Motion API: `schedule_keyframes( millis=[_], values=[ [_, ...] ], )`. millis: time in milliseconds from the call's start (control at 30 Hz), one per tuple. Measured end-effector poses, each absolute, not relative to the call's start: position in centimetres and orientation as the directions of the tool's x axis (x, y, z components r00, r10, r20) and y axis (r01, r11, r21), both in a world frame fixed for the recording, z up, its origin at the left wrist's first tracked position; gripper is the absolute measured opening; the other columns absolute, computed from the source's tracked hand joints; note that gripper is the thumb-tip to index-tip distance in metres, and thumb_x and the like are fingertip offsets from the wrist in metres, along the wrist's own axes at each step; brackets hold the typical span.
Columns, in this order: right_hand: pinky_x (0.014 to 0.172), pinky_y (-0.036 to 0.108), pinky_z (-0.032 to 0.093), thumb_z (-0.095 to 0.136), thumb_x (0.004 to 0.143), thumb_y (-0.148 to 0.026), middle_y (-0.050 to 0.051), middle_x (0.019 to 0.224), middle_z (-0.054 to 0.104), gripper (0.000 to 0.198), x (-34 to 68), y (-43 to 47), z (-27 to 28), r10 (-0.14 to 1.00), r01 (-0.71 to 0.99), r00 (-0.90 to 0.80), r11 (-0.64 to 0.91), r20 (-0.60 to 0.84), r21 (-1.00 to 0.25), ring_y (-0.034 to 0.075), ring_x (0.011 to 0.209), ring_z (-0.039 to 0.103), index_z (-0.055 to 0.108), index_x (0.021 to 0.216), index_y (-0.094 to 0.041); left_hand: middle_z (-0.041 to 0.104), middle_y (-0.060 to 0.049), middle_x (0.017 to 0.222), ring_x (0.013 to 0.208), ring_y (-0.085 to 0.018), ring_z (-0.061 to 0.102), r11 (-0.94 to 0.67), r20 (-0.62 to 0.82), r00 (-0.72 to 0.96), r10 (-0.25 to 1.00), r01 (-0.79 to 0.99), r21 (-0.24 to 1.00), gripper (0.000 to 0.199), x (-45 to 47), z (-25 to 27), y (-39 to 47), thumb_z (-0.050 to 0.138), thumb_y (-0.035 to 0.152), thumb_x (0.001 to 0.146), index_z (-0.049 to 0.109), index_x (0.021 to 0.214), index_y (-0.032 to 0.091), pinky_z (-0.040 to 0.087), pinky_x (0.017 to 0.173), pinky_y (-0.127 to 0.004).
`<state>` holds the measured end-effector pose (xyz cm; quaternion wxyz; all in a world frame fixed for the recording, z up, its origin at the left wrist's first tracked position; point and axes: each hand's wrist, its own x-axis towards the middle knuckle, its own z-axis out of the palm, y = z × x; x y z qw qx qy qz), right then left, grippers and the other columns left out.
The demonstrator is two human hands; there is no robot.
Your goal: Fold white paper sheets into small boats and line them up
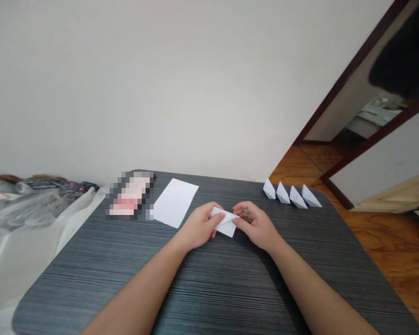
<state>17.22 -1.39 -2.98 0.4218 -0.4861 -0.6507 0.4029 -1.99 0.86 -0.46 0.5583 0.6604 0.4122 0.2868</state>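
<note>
Between my hands, just above the middle of the table, is a small folded piece of white paper (226, 227) with a crease across it. My left hand (199, 227) grips its left side, the thumb on top and the fingers underneath. At its right corner my right hand (254, 224) pinches the paper with the thumb, the other fingers curled behind. A flat stack or sheet of white paper (176, 202) lies to the left of my hands. Several folded white paper shapes (282, 193) stand in a row at the back right of the table.
The dark wood-grain table (209, 288) stands against a white wall (195, 93). A pixelated pink and black item (131, 193) lies at its back left. Plastic-wrapped things (38, 204) are heaped beyond the left edge. On the right are a wooden floor (377, 232) and a doorway.
</note>
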Motion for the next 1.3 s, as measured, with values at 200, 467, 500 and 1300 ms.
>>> schedule_keyframes(
  millis=[200,467,500,1300],
  values=[
    [0.054,0.024,0.041,0.052,0.085,-0.029,-0.001,0.058,0.057,0.015,17.3,-1.4,-2.1,0.971,0.435,-0.216,0.188,0.101,-0.880,0.012,0.054,0.053,0.061,0.081,-0.018,0.047,0.005,0.048,0.043,-0.009,0.045,-0.070,-0.047,0.488,0.871,0.220,0.973,0.028,-1.9,-1.1,0.9,0.042,0.039,0.087,0.055,0.089,0.015,0.032,0.043,-0.018],
    [0.054,0.024,0.040,0.051,0.085,-0.029,-0.001,0.057,0.059,0.016,17.0,-1.3,-2.2,0.977,0.419,-0.197,0.163,0.085,-0.893,0.012,0.053,0.053,0.060,0.079,-0.018,0.047,0.005,0.047,0.043,-0.009,0.044,-0.053,-0.063,0.477,0.877,0.225,0.973,0.029,-2.0,-1.0,0.9,0.043,0.040,0.086,0.056,0.090,0.014,0.030,0.042,-0.018],
    [0.055,0.024,0.041,0.051,0.085,-0.029,-0.001,0.057,0.059,0.016,17.0,-1.3,-2.2,0.977,0.416,-0.197,0.161,0.083,-0.895,0.012,0.053,0.053,0.060,0.079,-0.018,0.047,0.005,0.046,0.043,-0.009,0.044,-0.050,-0.065,0.475,0.877,0.225,0.973,0.029,-2.0,-1.0,0.9,0.043,0.041,0.086,0.056,0.089,0.015,0.030,0.042,-0.018],
    [0.055,0.022,0.040,0.047,0.089,-0.028,-0.002,0.054,0.058,0.023,16.9,-1.3,-1.9,0.978,0.395,-0.205,0.125,0.045,-0.910,0.010,0.050,0.053,0.059,0.073,-0.017,0.053,0.002,0.055,0.055,-0.012,0.050,-0.294,0.082,0.445,0.892,0.432,0.853,0.026,-2.1,-0.1,0.7,0.039,0.035,0.089,0.058,0.088,0.017,0.035,0.051,-0.020]
  ],
)
